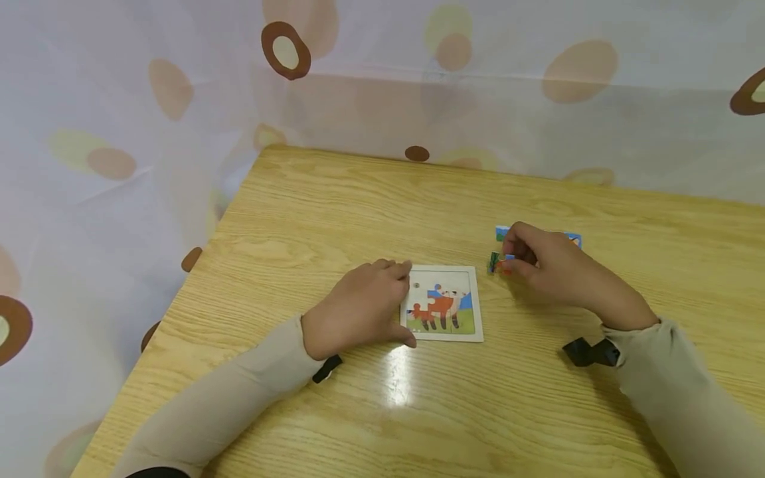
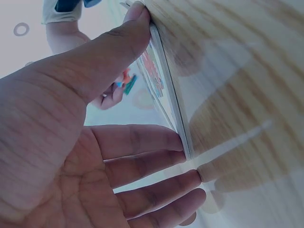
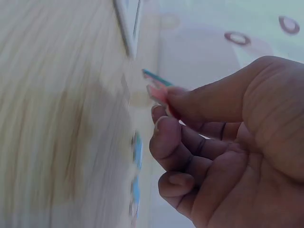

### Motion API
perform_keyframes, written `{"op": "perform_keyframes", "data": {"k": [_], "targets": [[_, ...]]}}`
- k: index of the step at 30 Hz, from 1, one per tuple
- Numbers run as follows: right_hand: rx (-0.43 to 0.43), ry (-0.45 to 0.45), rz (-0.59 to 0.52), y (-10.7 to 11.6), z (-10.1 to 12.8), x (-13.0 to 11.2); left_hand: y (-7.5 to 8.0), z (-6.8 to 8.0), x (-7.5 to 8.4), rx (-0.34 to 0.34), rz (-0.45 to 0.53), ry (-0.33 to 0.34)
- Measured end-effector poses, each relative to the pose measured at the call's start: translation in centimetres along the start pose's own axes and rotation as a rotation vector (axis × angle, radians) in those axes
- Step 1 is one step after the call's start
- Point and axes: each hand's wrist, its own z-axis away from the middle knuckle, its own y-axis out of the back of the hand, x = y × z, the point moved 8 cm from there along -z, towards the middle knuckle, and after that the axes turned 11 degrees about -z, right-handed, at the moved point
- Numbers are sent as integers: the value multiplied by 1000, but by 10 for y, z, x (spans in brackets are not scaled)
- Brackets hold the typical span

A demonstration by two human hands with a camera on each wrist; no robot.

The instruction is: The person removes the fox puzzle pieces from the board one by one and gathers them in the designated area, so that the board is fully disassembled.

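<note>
A small square puzzle board (image 1: pixel 443 303) with a white rim and an orange animal picture lies flat on the wooden table (image 1: pixel 370 199). My left hand (image 1: pixel 397 305) rests against the board's left edge; in the left wrist view the thumb (image 2: pixel 128 33) and straight fingers (image 2: pixel 147 140) touch that edge (image 2: pixel 167 90). To the right of the board my right hand (image 1: pixel 512 260) pinches a small green, blue and orange puzzle piece (image 1: pixel 497 263) between thumb and fingertips, just above the table. The right wrist view shows the same pinch on the piece (image 3: pixel 154 80).
Loose blue puzzle pieces (image 1: pixel 572 239) lie on the table just behind my right hand, partly hidden by it. A pale curtain with brown spots (image 1: pixel 287 50) hangs round the table's far and left sides. Black wrist straps (image 1: pixel 588 352) show at both cuffs.
</note>
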Motion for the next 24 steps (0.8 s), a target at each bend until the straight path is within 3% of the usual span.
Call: {"op": "perform_keyframes", "data": {"k": [7, 11, 19, 24], "targets": [[20, -37, 68, 10, 3, 17, -2, 0, 0, 0, 7, 0], [23, -36, 76, 10, 2, 19, -2, 0, 0, 4, -4, 2], [-6, -117, 83, 6, 6, 26, -1, -3, 4, -7, -25, -14], [5, -96, 103, 7, 8, 26, -1, -4, 4, -3, -50, -23]]}}
